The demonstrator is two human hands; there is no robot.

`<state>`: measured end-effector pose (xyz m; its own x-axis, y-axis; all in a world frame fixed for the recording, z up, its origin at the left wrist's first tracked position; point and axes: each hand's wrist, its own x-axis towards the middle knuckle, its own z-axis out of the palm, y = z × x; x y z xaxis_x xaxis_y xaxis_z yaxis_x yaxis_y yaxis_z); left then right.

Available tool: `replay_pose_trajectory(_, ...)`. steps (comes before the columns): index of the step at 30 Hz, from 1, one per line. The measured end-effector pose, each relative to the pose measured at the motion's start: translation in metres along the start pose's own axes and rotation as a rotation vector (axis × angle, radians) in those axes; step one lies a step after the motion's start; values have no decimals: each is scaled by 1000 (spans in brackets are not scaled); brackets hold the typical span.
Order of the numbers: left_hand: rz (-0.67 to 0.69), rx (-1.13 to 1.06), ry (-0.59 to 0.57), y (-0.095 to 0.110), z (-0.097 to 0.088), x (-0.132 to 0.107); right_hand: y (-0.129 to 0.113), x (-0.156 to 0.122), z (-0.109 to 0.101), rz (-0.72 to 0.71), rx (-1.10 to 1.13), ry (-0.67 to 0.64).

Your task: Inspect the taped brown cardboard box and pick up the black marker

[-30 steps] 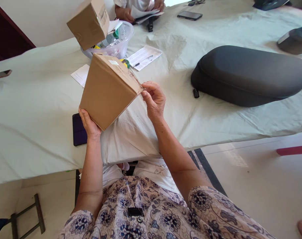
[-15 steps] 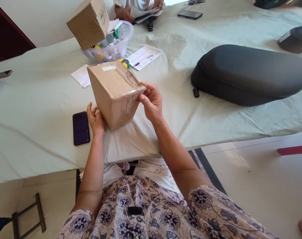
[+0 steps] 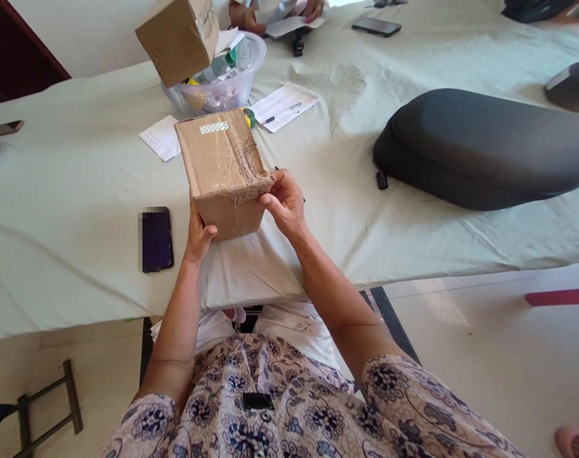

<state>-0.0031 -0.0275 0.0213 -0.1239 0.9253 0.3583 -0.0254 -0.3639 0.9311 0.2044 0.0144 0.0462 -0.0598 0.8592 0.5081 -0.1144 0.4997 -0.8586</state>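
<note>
A brown cardboard box [image 3: 222, 156] with crumpled clear tape along its right side is between my hands, over the covered table. My left hand [image 3: 198, 232] grips its lower left side, thumb on the near face and the other fingers mostly hidden behind the box. At the near right corner, my right hand [image 3: 286, 200] pinches the taped edge between thumb and fingers. A patterned strip of tape [image 3: 213, 128] is stuck on the top. Left of my left hand lies a dark phone [image 3: 157, 240]. Part of a pen shows behind my right hand.
Behind the box stands a plastic basin [image 3: 251, 73] of bottles, with another cardboard box [image 3: 179, 41] on it. Papers [image 3: 289, 105] with a pen lie beside it. A large black case [image 3: 484, 149] occupies the right. Across the table, a person's hands [image 3: 251, 19] hold paper.
The box has turned slightly, and its top now faces me more. My left hand has shifted from beside the box to grip its left side. The right hand stays at the corner.
</note>
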Motion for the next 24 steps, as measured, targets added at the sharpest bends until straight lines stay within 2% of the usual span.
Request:
replay_pose_trajectory(3,-69,91,-63,-1,4,-4,-3,-3,4,-4,-21,8)
replay_pose_trajectory(11,-81,141,-32,4,15,-3,-15,-3,16,11,-123,137)
replay_pose_trajectory(16,-73,77,-11,6,18,3,-12,3,20,35,-180,129)
replay_pose_trajectory(24,-43,66,53,5,21,6,-1,5,17,51,-143,95)
